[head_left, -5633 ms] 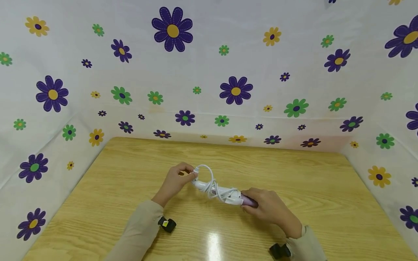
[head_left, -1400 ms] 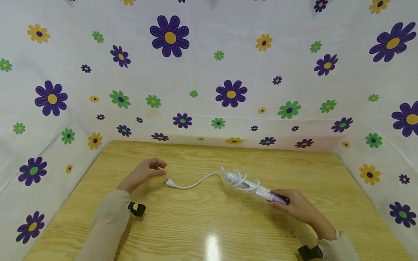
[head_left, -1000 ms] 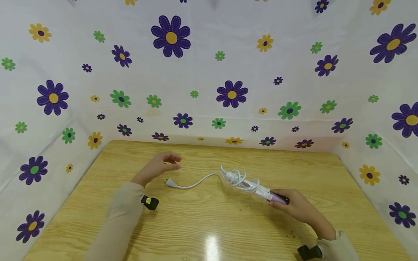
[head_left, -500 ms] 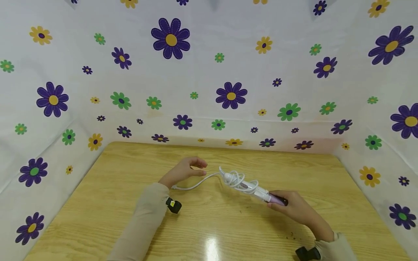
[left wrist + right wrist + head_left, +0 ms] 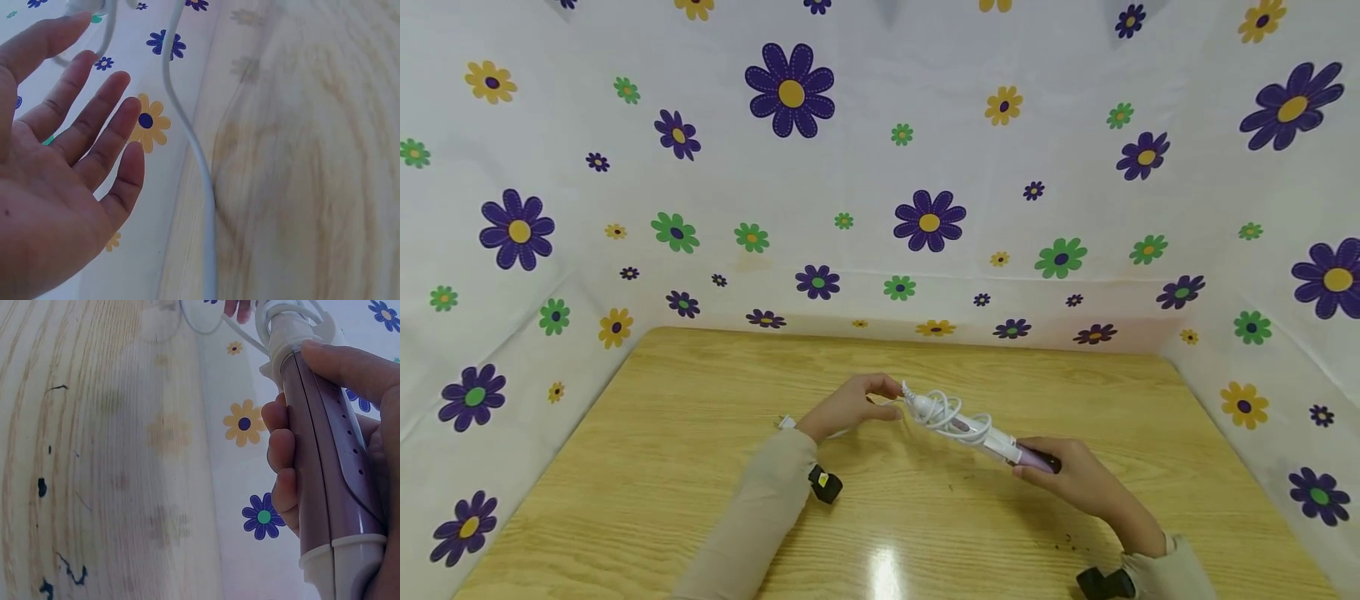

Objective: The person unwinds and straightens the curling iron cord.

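Note:
My right hand (image 5: 1078, 475) grips a hair straightener (image 5: 1000, 445) by its mauve part, fingers and thumb wrapped round it. In the right wrist view its split mauve housing (image 5: 309, 462) has a row of small holes. A white cord (image 5: 942, 407) is wound in loops about the white end, and its loose length (image 5: 203, 175) runs to a two-pin plug (image 5: 786, 422) on the table. My left hand (image 5: 853, 404) hovers beside the cord end of the straightener. In the left wrist view its fingers are spread and loosely bent, holding nothing. The left forearm partly covers the loose cord.
A wooden table (image 5: 700, 375) lies below, enclosed by a white flower-patterned cloth (image 5: 850, 167) at the back and sides. Small dark specks (image 5: 1071, 542) lie near the right forearm. Black wrist cameras (image 5: 826, 484) sit on both wrists.
Earlier, the left hand held the plug end by the straightener; the plug then lay out to the left with the cord stretched. Since then the left hand has moved right to the straightener's cord end.

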Action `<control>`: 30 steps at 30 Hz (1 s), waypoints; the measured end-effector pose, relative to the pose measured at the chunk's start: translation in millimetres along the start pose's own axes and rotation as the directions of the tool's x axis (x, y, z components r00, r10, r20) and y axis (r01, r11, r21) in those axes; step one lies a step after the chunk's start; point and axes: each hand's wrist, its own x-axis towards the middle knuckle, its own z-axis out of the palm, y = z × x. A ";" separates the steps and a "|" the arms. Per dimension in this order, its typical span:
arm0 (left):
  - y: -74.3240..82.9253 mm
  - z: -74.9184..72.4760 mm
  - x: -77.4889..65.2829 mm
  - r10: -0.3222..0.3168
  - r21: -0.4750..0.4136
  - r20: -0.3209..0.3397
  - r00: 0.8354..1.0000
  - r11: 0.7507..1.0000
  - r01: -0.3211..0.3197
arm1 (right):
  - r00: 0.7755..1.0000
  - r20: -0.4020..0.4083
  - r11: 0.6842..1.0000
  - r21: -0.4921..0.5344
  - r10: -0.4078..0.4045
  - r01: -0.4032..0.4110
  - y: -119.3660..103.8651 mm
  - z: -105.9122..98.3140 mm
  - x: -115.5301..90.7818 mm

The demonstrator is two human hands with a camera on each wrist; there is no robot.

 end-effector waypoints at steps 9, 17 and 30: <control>-5.7 11.4 6.0 0.039 -0.010 0.008 0.999 0.999 -0.039 | 1.000 0.005 1.000 0.008 0.014 -0.014 -1.0 0.6 -1.0; -8.7 17.3 7.2 0.054 -0.044 0.007 0.999 0.998 -0.053 | 1.000 -0.018 1.000 0.006 0.003 -0.003 -3.2 -1.0 -0.4; -7.5 25.5 7.7 -0.015 0.052 0.030 0.999 0.999 0.013 | 1.000 -0.012 1.000 0.008 -0.005 0.005 -7.7 -2.3 -1.2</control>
